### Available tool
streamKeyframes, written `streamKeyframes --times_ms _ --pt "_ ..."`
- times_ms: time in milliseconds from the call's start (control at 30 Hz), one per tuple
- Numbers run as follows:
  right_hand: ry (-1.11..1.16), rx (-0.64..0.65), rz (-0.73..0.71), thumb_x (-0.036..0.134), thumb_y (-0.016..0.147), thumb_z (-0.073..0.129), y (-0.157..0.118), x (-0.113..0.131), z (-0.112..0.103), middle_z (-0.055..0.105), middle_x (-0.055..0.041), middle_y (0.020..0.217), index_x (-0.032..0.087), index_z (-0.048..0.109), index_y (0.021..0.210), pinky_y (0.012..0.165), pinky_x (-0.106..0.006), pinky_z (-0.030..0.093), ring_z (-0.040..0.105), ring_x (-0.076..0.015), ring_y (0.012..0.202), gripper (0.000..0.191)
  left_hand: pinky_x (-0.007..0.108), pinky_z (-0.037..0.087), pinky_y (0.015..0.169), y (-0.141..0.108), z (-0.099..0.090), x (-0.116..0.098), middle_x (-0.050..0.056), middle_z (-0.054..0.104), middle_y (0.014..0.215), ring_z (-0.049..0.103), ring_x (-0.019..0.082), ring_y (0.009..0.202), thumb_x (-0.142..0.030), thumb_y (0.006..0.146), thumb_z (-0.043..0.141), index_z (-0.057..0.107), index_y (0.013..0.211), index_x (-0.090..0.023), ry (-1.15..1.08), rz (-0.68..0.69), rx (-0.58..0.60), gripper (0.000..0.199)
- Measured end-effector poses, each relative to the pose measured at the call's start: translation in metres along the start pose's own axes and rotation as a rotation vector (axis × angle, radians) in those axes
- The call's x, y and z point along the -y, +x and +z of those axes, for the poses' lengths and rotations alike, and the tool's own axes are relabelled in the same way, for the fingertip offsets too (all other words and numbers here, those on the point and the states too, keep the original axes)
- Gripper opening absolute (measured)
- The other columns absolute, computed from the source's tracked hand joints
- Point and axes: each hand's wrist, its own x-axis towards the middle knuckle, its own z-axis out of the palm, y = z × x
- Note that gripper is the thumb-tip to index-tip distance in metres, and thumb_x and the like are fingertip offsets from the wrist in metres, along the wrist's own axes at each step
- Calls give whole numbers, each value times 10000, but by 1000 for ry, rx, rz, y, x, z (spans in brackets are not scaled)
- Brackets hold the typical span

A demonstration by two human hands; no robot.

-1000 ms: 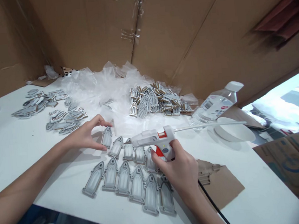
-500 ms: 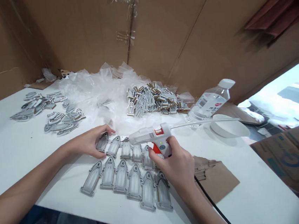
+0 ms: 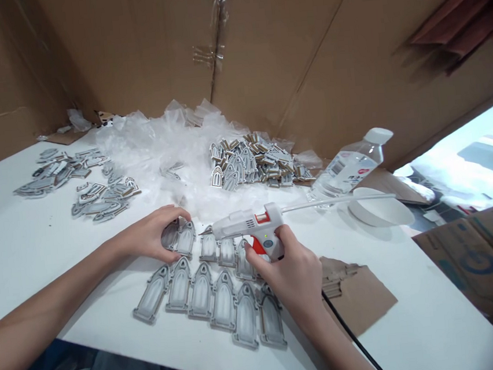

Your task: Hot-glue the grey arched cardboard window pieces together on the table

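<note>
My right hand is wrapped round a white glue gun with a red trigger, its nozzle pointing left over the back row of grey arched window pieces. At the left end of that row, my left hand has thumb and fingers curved around a grey arched piece, touching its ends. Beside it lies another arched piece. Several more pieces continue right, partly hidden under the gun and my right hand. Nearer the table's front edge is a second row of larger arched pieces.
Loose pieces are heaped at the left, and another pile lies behind the gun. Crumpled clear plastic spreads between them. A plastic bottle, a white bowl and torn cardboard are on the right.
The second piece from the left in the back row now sits close against the one in my left hand, with a wider gap to its right. The glue gun has barely moved.
</note>
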Motion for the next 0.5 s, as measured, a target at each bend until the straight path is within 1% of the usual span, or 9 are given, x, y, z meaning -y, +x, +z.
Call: streamKeyframes --times_ms 133,233,333,500 --pt "-11 -20 -16 468 717 621 -2 2 2 517 43 497 208 493 763 458 -214 271 482 -132 442 293 344 429 907 -2 0 -8 70 551 1158 539 255 1055 -300 627 767 507 1165 -216 -9 56 -125 603" --pt "-6 -25 -21 468 725 619 -3 4 4 511 46 496 207 491 763 454 -215 276 463 -124 431 293 351 434 916 -3 2 -12 84 575 1129 563 257 1042 -353 621 799 559 1130 -201 -30 123 -197 583" --pt "10 -37 -32 464 739 620 -5 6 6 507 50 498 206 481 755 452 -213 281 446 -112 422 293 349 456 875 -5 4 -15 90 605 1080 590 252 988 -413 605 822 599 1083 -190 -66 160 -228 573" --pt "7 -61 -61 461 749 614 -6 7 7 492 52 495 205 480 756 453 -214 284 464 -118 436 289 334 463 830 -6 5 -18 85 632 1029 606 242 937 -440 582 842 616 1042 -183 -119 179 -241 573"
